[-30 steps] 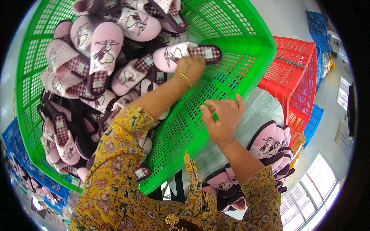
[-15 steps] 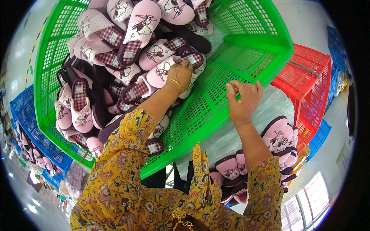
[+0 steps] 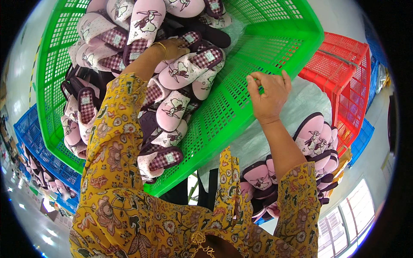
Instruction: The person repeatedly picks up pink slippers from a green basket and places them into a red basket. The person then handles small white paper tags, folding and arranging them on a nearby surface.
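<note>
A green plastic basket point(image 3: 241, 101) holds a heap of pink slippers with dark soles, checked insoles and a printed cartoon figure. My left hand point(image 3: 175, 48) reaches into the heap, its fingers closed over the middle of one slipper point(image 3: 190, 38) whose checked insole shows beyond them. Just below that hand lies another pink slipper point(image 3: 175, 74). At the basket's right side is my right hand point(image 3: 272, 96), held up by the rim with loosely bent fingers apart and nothing in them.
Red crates point(image 3: 331, 77) stand to the right of the basket. More slippers point(image 3: 312, 135) are lined up at the lower right, beside clear plastic sheeting point(image 3: 314, 99). A blue crate point(image 3: 32, 133) with slippers near it is at the left.
My left hand has moved up and left, from one slipper onto a neighbouring one. Slippers in the lower part of the heap lie differently. My right hand has hardly moved.
</note>
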`<state>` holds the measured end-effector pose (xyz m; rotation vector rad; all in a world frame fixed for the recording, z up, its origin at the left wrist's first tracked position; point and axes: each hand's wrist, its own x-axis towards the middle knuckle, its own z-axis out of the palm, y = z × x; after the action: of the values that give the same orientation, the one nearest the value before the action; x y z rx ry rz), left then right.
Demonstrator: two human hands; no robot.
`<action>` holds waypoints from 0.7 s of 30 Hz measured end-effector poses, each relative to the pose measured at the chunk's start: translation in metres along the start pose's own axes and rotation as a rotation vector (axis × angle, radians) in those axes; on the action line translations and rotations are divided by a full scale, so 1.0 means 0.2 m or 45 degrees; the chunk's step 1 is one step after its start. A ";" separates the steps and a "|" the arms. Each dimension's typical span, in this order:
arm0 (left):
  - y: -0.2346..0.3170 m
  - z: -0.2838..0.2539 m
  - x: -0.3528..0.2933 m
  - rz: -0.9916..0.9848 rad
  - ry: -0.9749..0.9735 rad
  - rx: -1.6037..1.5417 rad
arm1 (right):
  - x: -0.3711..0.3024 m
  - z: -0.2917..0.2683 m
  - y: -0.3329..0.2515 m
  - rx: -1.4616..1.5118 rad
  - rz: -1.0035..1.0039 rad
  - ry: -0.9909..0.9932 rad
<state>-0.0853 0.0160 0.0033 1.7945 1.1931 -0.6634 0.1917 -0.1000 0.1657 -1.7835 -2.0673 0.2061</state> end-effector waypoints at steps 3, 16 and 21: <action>0.06 -0.08 -0.06 -0.021 -0.086 -0.209 | -0.01 0.01 0.02 0.014 0.002 0.001; 0.20 0.02 -0.08 -0.160 0.164 0.133 | -0.02 0.02 0.02 0.080 -0.001 0.095; 0.29 -0.09 -0.24 -0.097 0.430 -0.006 | -0.02 0.01 -0.01 0.089 0.024 0.106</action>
<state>-0.0519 -0.0006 0.0700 1.9155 1.4899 -0.4081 0.1902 -0.1029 0.1636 -1.7409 -1.9621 0.2029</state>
